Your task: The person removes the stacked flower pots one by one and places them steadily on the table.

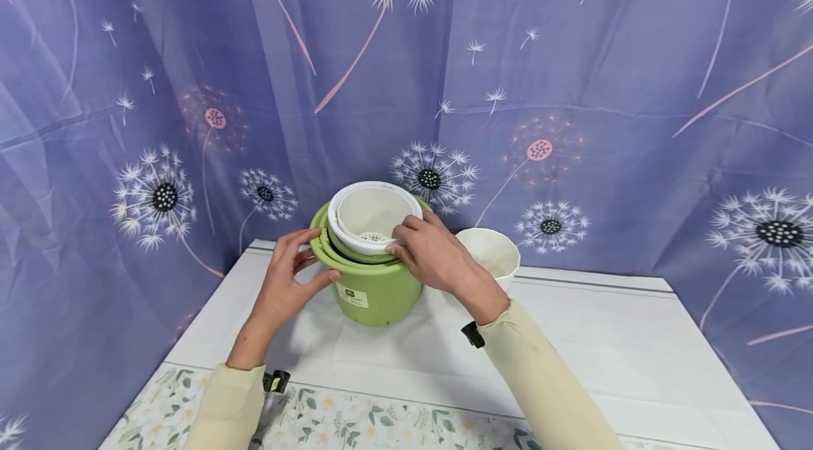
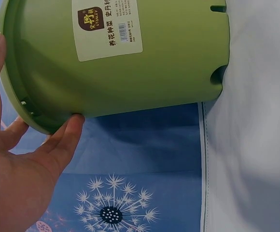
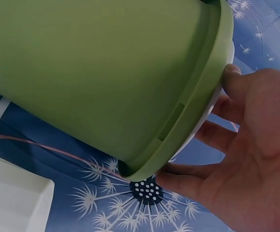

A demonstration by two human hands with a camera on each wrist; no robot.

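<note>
A green flowerpot (image 1: 375, 302) with a paper label (image 2: 108, 29) stands on the table, further green rims nested inside it. On top sits a round white flowerpot (image 1: 376, 197), with holes in its bottom and another pale rim inside. My left hand (image 1: 284, 288) holds the green pot's left side, thumb toward the front and fingertips under the rim in the left wrist view. With thumb and fingers, my right hand (image 1: 435, 252) grips the white pot's right rim, and its fingertips lie close along the green rim (image 3: 193, 106). The nested pots' lower parts are hidden.
Right of the stack, partly behind my right hand, stands a white pot with a wavy rim (image 1: 492, 252). The white table (image 1: 603, 337) has a floral cloth (image 1: 356, 422) along its near side. A purple dandelion-print curtain (image 1: 571, 83) hangs behind and at both sides.
</note>
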